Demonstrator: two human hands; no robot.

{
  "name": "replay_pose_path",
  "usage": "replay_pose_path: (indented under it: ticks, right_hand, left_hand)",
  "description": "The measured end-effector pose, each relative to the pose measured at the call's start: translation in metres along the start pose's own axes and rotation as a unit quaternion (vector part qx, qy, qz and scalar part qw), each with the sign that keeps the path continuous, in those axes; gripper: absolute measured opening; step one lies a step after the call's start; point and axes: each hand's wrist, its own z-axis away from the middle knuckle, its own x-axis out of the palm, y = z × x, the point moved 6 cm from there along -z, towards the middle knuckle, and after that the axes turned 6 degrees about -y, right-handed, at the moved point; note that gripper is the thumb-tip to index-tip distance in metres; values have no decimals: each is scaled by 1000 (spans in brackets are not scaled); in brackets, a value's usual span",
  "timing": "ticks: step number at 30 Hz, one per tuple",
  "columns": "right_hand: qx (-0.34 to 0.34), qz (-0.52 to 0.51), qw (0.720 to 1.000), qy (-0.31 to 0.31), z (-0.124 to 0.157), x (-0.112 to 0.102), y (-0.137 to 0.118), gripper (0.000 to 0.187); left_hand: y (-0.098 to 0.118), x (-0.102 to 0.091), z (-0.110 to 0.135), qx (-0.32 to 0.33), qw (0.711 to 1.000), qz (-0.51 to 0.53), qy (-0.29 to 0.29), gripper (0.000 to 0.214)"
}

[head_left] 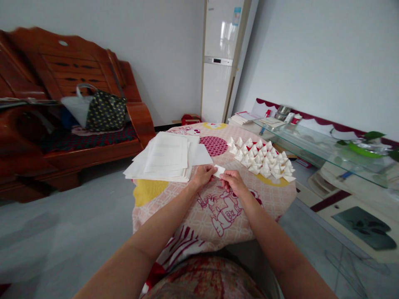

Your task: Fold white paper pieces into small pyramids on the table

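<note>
Between my two hands, just above the patterned tablecloth [193, 211], is a small folded piece of white paper [219, 170]. My left hand [204, 175] pinches its left edge, and my right hand [233, 181] grips its right side. The fingers of both hands are closed on the paper, and the fold's details are too small to make out. A pile of white paper sheets [166, 155] lies on the cloth to the left of my hands. Several folded white paper boats [262, 158] stand in close rows on the right.
A glass-topped cabinet [314, 141] runs along the right wall, with papers, cups and a plant on it. On the left is a wooden sofa [81, 74] with a dark patterned bag [106, 111]. A tall white air conditioner [218, 79] stands in the corner.
</note>
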Motion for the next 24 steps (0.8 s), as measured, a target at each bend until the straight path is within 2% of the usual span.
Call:
replay_pose_path:
  ticks: [4, 9, 12, 15, 19, 22, 24]
  right_hand:
    - [5, -21, 1000, -17, -2, 2, 3, 32]
    - [-7, -33, 999, 16, -5, -7, 7, 32]
    - [-2, -34, 999, 6, -6, -8, 11, 33]
    - [1, -36, 999, 7, -7, -9, 13, 32]
    - [-8, -24, 998, 54, -8, -16, 12, 30]
    - [-14, 15, 996, 83, -7, -21, 8, 32]
    - [-21, 47, 994, 100, -5, -24, 5, 32]
  left_hand:
    - [3, -3, 0, 11, 1000, -26, -8, 41]
    - [0, 5, -3, 21, 998, 25, -52, 37]
    - [-1, 6, -3, 18, 998, 31, -59, 31]
    - [0, 4, -3, 0, 998, 9, -55, 29]
    - [3, 6, 0, -14, 995, -50, -82, 27]
    - [7, 6, 1, 2, 993, -95, -70, 18]
    - [9, 6, 2, 27, 988, -142, -48, 22]
